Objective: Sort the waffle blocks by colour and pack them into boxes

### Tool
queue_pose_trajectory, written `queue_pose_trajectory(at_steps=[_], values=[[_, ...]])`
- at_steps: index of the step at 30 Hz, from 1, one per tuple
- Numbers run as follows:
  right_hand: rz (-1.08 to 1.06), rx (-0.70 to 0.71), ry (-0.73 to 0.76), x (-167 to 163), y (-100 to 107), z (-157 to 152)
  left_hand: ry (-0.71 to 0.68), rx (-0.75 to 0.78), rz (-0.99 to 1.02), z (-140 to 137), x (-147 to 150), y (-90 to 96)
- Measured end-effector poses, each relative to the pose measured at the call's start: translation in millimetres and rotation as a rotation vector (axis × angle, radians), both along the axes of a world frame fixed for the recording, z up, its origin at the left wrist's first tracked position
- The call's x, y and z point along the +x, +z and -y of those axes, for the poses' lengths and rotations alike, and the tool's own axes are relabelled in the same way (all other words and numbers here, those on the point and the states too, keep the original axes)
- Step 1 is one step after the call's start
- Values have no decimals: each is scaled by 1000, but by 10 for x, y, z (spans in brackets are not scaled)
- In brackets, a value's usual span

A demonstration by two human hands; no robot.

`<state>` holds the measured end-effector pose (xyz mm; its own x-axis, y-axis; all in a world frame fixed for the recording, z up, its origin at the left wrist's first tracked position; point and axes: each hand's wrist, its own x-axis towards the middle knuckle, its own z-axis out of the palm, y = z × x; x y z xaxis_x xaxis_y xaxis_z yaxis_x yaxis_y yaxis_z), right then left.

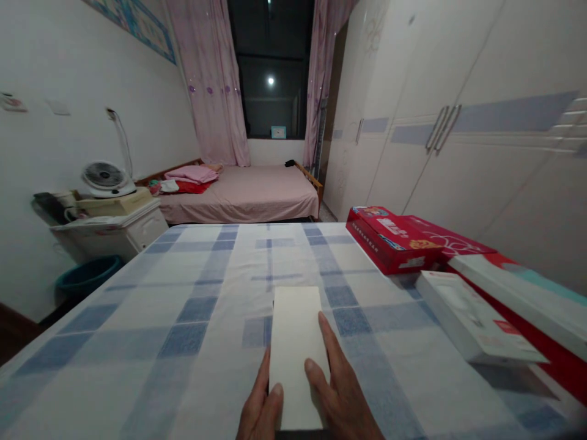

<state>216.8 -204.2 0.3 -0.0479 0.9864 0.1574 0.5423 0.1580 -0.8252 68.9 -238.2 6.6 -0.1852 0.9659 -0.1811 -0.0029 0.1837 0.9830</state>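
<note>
A long, plain white box (297,330) lies in front of me at the near middle of the table, its long side pointing away. My left hand (262,400) grips its left edge close to the near end, thumb on the top face. On the opposite edge my right hand (342,385) holds it, with the thumb on top and the index finger stretched along the side. The fingers under or behind the box are hidden.
The blue-and-white checked tablecloth (192,366) covers the table. To the right are a red box (389,238), a white box with a red label (477,315) and more flat boxes. Beyond stand a bed (257,189), a side cabinet with a fan (106,177), and wardrobes (413,171).
</note>
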Motion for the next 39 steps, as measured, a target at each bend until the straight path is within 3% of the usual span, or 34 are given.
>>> queue_pose_trajectory(at_steps=[4,11,13,16,22,27,31,39], values=[[7,-7,-117,425,148,-108,-113,37,-15,-225,391,16],[56,-35,-396,1461,298,-270,-521,150,140,-673,1359,186],[133,-53,-428,1671,309,-316,-563,156,137,-754,1579,200],[325,31,-481,1822,329,-361,-592,130,114,-818,1741,187],[638,238,-467,1576,399,-338,-519,60,17,-986,1488,142],[870,78,-391,1291,435,-333,-348,215,-83,-1316,997,40],[956,-6,-376,1343,439,-383,-237,282,-144,-1488,709,-72],[999,-46,-335,1613,545,-470,-255,296,-137,-1507,649,-164]])
